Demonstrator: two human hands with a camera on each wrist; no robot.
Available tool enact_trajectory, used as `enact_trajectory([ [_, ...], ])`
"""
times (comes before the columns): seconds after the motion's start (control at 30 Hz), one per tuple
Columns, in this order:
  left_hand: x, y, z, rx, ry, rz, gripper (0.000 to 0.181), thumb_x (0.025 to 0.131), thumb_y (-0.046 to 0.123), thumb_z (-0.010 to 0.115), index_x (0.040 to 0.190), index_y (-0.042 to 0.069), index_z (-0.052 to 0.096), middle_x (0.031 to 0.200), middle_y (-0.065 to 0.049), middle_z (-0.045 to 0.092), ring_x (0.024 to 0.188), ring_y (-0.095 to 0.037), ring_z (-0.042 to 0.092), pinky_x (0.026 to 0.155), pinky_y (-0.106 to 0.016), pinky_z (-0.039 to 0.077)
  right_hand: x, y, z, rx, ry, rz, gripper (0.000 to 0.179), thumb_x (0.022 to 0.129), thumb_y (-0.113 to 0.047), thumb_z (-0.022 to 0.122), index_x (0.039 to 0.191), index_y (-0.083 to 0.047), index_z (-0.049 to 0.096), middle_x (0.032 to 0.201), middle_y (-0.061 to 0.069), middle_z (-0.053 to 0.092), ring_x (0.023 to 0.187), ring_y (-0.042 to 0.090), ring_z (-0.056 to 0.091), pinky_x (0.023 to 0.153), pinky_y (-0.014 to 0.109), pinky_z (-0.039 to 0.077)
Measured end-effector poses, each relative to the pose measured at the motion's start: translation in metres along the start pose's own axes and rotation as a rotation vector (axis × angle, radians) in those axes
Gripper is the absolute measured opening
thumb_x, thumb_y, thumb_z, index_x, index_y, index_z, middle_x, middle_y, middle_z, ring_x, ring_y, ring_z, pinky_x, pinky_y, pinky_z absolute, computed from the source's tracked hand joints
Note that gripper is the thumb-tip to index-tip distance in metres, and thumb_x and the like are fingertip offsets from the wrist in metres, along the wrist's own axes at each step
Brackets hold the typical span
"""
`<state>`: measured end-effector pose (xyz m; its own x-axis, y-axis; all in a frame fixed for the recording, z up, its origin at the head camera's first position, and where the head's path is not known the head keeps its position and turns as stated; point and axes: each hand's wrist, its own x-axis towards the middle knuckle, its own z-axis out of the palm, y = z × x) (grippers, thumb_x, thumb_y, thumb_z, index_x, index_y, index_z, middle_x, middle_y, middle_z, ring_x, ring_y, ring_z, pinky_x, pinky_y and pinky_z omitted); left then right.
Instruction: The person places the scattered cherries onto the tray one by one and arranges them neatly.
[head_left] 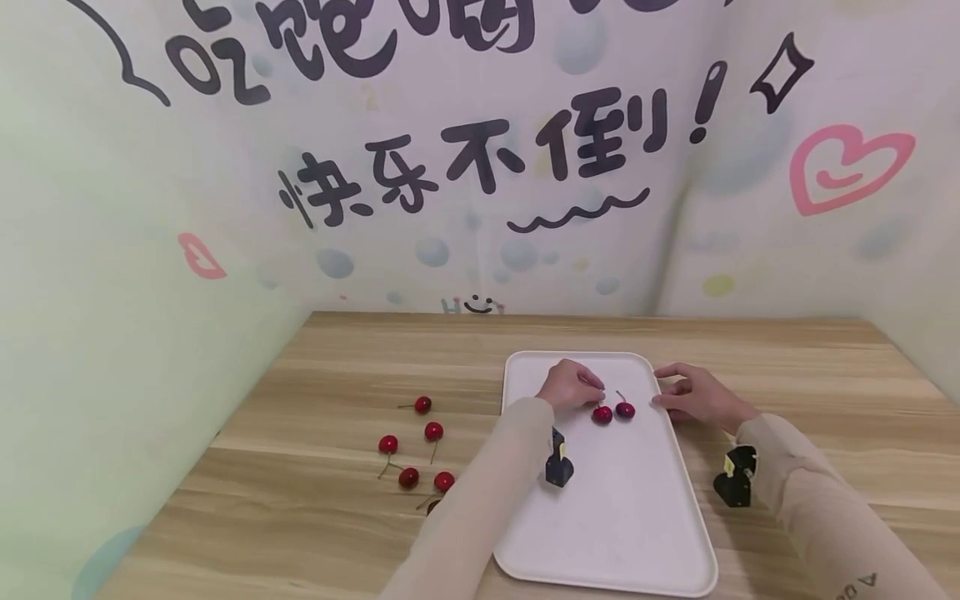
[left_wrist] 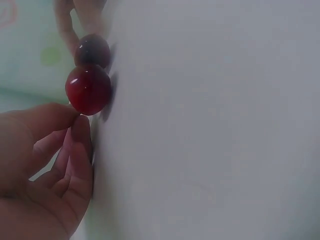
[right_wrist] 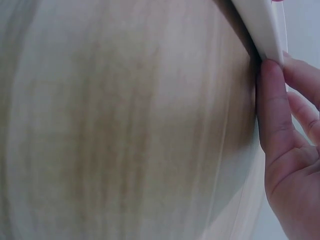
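Note:
Over the far part of a white tray, my left hand pinches the stem of a red cherry between thumb and fingertips. That cherry sits low, close over the tray surface. Just right of it lies a second cherry, its stem pointing up and away. In the left wrist view the held cherry overlaps the other one. My right hand is at the tray's far right edge. Its thumb and fingers grip the tray rim, as the right wrist view shows.
Several cherries with stems, one of them a dark red cherry, lie on the wooden table left of the tray. One more is partly hidden by the left sleeve. A printed wall cloth stands behind the table.

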<state>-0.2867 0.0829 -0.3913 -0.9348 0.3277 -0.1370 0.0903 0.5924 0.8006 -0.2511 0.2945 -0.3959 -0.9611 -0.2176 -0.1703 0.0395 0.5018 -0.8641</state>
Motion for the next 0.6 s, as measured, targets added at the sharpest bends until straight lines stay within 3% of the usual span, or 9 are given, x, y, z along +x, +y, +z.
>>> enact_trajectory([
  [0.33,-0.0023,0.0042,-0.0050,0.022,-0.011,-0.015,0.009,0.077,0.012,0.068,0.083,0.007,0.071,0.070,0.002,0.064,0.069,-0.008,0.052,0.069,-0.020,0.041,-0.0012,0.0028,-0.0047,0.039,-0.028,-0.038,0.058,0.078,-0.017,0.068,0.119,0.010,0.037,0.085,0.016,0.055,0.071,0.017,0.057,0.068,0.032,0.051],
  [0.6,-0.0011,0.0039,-0.0070,0.046,-0.015,-0.008,0.009,0.076,0.012,0.068,0.083,0.006,0.071,0.070,0.001,0.064,0.068,-0.007,0.051,0.065,-0.018,0.041,-0.0009,-0.0025,-0.0018,0.006,-0.008,0.023,0.056,0.081,-0.011,0.064,0.124,0.011,0.033,0.088,0.015,0.055,0.073,0.018,0.057,0.070,0.033,0.050],
])
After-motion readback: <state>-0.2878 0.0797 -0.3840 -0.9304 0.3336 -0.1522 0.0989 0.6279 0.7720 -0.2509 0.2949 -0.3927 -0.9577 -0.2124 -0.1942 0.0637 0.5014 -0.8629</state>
